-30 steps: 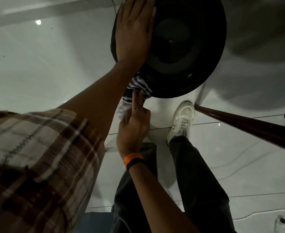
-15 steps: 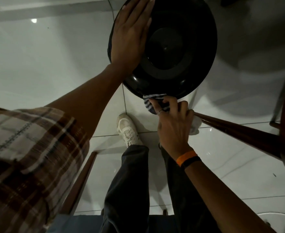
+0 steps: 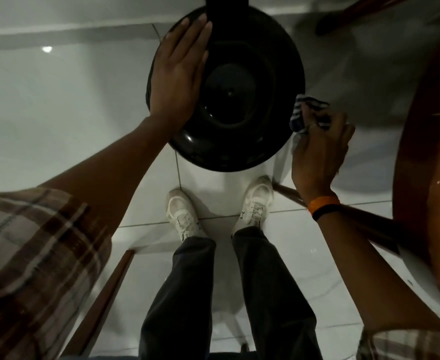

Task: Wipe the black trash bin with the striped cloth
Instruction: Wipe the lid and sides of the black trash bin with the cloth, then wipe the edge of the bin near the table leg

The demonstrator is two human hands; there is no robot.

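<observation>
The black trash bin (image 3: 229,94) stands on the white tiled floor (image 3: 58,113) straight in front of you, at 12 o'clock from your shoes (image 3: 185,216), and you look down on its round domed top. What has changed is the place of the striped cloth (image 3: 304,113). One second ago it was pressed on the side of the bin at about 7 o'clock, half a second ago it was at about 5 o'clock, and now it touches the rim at 3 o'clock. So you are going around the outer wall counter-clockwise, and I judge that the near half of the side has been passed over while the far half, from 3 round to 9 o'clock, is not yet wiped.

Your right hand (image 3: 320,152) has its fingers (image 3: 315,118) closed around the bunched cloth and pushes it against the bin. Your left hand (image 3: 177,74) lies flat and open on the top at about 10 o'clock; it holds nothing, it only steadies the bin, as it did in both earlier moments.

Outward from the bin, a brown wooden rail (image 3: 356,219) runs under your right wrist, and the round edge of a wooden desk (image 3: 426,178) is close at 3 o'clock. I think this leaves little room for your right arm when you reach the back, so you may need to turn the bin.
</observation>
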